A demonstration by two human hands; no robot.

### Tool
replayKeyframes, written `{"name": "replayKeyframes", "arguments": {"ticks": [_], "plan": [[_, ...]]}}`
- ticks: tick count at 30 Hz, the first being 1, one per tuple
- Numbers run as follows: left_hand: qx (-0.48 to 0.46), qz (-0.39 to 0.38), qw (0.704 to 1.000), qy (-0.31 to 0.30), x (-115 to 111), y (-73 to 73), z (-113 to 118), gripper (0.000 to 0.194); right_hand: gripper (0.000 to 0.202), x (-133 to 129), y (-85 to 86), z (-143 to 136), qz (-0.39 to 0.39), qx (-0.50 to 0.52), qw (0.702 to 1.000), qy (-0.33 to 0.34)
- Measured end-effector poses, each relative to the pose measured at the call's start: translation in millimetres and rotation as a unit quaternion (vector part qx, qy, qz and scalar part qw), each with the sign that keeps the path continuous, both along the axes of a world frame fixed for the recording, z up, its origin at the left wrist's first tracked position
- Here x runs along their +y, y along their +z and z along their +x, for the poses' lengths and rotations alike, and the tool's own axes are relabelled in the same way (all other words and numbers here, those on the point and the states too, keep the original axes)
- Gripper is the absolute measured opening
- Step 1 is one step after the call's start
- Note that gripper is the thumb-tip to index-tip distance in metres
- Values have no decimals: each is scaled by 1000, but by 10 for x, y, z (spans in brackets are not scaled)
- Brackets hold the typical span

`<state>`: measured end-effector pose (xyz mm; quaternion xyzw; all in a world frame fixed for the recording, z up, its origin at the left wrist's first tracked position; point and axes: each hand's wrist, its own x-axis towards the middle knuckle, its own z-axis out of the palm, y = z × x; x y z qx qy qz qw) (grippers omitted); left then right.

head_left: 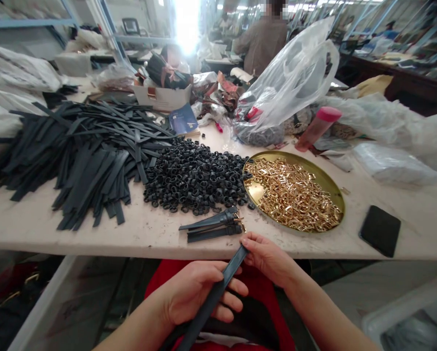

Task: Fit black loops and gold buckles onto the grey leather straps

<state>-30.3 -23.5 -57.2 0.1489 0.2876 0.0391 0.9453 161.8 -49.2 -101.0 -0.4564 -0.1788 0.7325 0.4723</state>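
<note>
At 6 o'clock, just off the desk (pixel 160 239) edge, there's one dark strap (pixel 211 301), held in both hands. The left hand (pixel 194 292) is loosely curled, thumb on top of the strap and fingers spread underneath. The right hand (pixel 265 256) is closed in a pinch on its upper end. The hands sit close together but look apart.

Containers: round gold tray (pixel 331 183) at 3 o'clock, heaped with shiny gold buckles (pixel 294 195). White box (pixel 163 99) toward 11, with dark stuff poking out the top. Clear bag (pixel 294 73) at 1 o'clock has something dark and a bit of red in it. Pink-lidded jar (pixel 318 129) at 2, can't tell what's inside.

The strap itself is flat, long and narrow, blackish-blue with a slight sheen, tilted from 7 o'clock up toward 1. Finished-looking ones (pixel 211 226) with gold ends lie just beyond it, below the black loops (pixel 198 178).
</note>
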Motion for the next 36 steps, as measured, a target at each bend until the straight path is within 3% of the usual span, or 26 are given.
{"name": "replayKeyframes", "arguments": {"ticks": [8, 13, 15, 19, 21, 32, 36], "plan": [[-15, -114, 993, 11, 31, -29, -23, 31, 25, 63, -32, 51, 2, -32, 999, 35], [-9, -134, 990, 30, -25, -65, -29, 34, 26, 65, -33, 65, 1, -53, 997, 47], [29, -90, 995, 29, -68, -85, -7, 33, 25, 50, -32, 41, 7, -67, 996, 56], [99, 111, 989, 5, -109, -92, 44, 27, 22, 15, 28, -42, 55, -131, 988, 57], [106, 145, 984, -19, -94, -70, 49, 27, 21, 1, 77, -66, 68, -140, 987, 49], [51, 15, 998, -24, -179, -33, 7, 31, 21, -127, 146, -79, 48, -32, 996, 68], [56, -9, 998, -29, -253, -76, -3, 22, 20, -148, 176, -51, 74, -40, 996, 13]]}}
